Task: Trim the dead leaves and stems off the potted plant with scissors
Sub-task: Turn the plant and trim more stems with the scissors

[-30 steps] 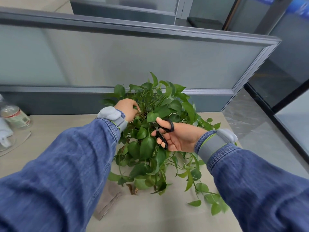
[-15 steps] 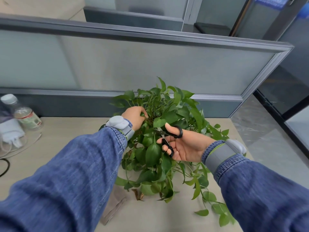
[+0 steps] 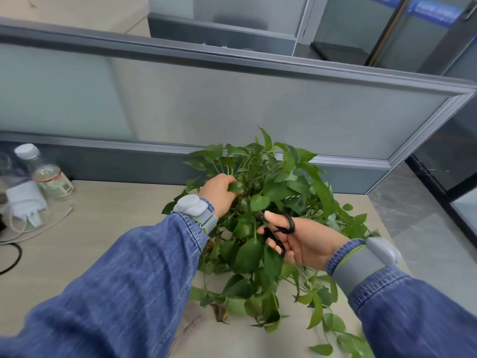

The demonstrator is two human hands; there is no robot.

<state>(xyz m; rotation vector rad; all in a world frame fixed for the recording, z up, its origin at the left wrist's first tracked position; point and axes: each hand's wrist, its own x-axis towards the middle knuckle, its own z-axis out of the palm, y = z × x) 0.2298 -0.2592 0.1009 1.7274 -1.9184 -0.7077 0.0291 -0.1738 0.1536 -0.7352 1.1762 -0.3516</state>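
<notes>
A bushy green potted plant (image 3: 281, 192) stands on the beige desk (image 3: 103, 233) against the partition; its pot is hidden under the leaves. My left hand (image 3: 219, 193) reaches into the upper left of the foliage and grips a leaf or stem there. My right hand (image 3: 302, 241) holds black scissors (image 3: 280, 235) by the handles, thumb through one loop, blades pointing left into the leaves and mostly hidden. A brown dead leaf (image 3: 219, 312) hangs at the plant's lower front edge.
A grey partition (image 3: 232, 104) runs behind the desk. A plastic bottle (image 3: 46, 174), a white charger (image 3: 25, 200) and cables lie at the far left. A brownish cloth (image 3: 188, 329) lies under the plant's front. The desk's right edge drops to the floor.
The view has tilted, so the scene sits lower and further right in frame. My left hand has closed further into the leaves; my right hand keeps the scissors at the same spot beside the plant.
</notes>
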